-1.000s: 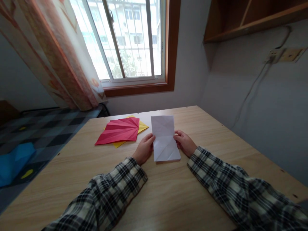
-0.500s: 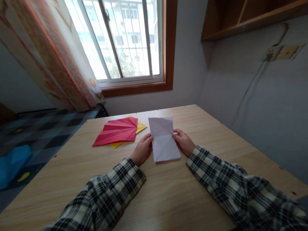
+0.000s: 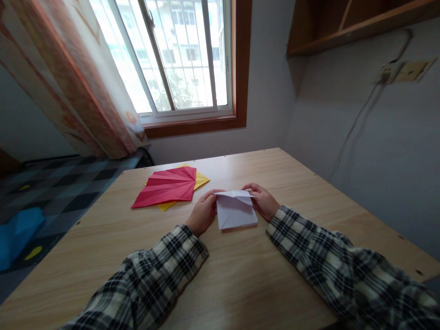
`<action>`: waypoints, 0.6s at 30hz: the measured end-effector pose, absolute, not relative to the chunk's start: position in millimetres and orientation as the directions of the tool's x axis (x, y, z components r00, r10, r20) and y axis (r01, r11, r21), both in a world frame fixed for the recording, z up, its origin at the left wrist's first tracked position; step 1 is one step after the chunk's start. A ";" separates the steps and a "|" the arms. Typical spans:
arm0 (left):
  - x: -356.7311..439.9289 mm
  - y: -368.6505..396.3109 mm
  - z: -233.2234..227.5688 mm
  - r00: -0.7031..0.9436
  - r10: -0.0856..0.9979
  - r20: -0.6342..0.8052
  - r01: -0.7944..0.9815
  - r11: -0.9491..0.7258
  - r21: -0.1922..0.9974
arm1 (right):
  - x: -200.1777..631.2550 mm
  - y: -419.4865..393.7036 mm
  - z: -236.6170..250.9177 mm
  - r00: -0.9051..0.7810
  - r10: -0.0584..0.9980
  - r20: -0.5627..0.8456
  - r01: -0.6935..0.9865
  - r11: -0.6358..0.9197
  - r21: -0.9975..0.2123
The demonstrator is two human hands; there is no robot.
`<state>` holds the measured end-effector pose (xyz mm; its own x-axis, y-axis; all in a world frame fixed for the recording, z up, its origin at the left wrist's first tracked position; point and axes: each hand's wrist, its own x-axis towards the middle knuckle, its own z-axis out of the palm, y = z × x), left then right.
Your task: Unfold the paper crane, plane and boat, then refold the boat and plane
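Wide tabletop (image 3: pixel 227 275), edges (image 3: pixel 240 155) far from white paper (image 3: pixel 236 214)

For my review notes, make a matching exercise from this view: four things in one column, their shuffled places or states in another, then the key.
Things
1. White paper
2. Red creased paper
3. Yellow paper
4. Flower-print curtain

Places or states
A. Peeks out from beneath other paper
B. Hangs beside the window
C. Held by the left hand and right hand
D. Lies on top of other paper

Pairs: 1-C, 2-D, 3-A, 4-B
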<state>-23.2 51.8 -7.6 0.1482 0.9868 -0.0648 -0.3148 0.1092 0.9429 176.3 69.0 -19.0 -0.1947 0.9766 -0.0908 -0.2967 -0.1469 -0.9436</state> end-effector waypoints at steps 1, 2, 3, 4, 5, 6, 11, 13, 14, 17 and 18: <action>-23.1 50.9 -6.5 0.150 0.986 -0.068 -0.307 0.112 0.945 | 176.3 68.6 -18.5 -0.196 0.977 -0.088 -0.297 -0.145 -0.944; -22.9 49.9 -5.4 0.151 0.986 -0.069 -0.300 0.112 0.947 | 176.3 68.3 -18.3 -0.196 0.977 -0.085 -0.298 -0.142 -0.944; -22.7 48.8 -4.2 0.150 0.986 -0.068 -0.294 0.110 0.949 | 176.3 68.3 -18.4 -0.194 0.978 -0.080 -0.298 -0.137 -0.945; -22.3 47.8 -3.0 0.145 0.987 -0.065 -0.290 0.105 0.951 | 176.3 68.4 -18.7 -0.192 0.979 -0.074 -0.298 -0.130 -0.946; -22.0 46.8 -1.8 0.137 0.989 -0.059 -0.286 0.097 0.953 | 176.3 68.7 -19.3 -0.190 0.979 -0.069 -0.298 -0.125 -0.946; -21.6 46.0 -0.7 0.130 0.990 -0.053 -0.280 0.087 0.956 | 176.2 69.1 -19.9 -0.187 0.980 -0.066 -0.299 -0.121 -0.946; -21.5 45.0 0.9 0.103 0.993 -0.048 -0.262 0.074 0.962 | 175.7 70.2 -22.1 -0.182 0.981 -0.068 -0.331 -0.126 -0.935; -22.5 46.0 -0.3 0.118 0.991 -0.057 -0.272 0.088 0.958 | 175.6 70.0 -21.9 -0.182 0.981 -0.069 -0.336 -0.128 -0.933; -23.1 46.6 -1.0 0.130 0.990 -0.058 -0.282 0.093 0.955 | 175.6 69.9 -21.8 -0.182 0.981 -0.071 -0.335 -0.130 -0.933; -24.6 48.1 -2.7 0.153 0.987 -0.052 -0.307 0.097 0.947 | 175.3 69.7 -21.2 -0.177 0.981 -0.076 -0.330 -0.132 -0.935; -24.8 48.5 -3.0 0.154 0.987 -0.047 -0.312 0.094 0.945 | 175.3 69.6 -21.1 -0.177 0.981 -0.077 -0.328 -0.133 -0.935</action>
<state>-24.8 48.5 -3.0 0.1544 0.9869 -0.0472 -0.3122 0.0941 0.9453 175.3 69.6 -21.1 -0.1774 0.9811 -0.0774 -0.3282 -0.1331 -0.9352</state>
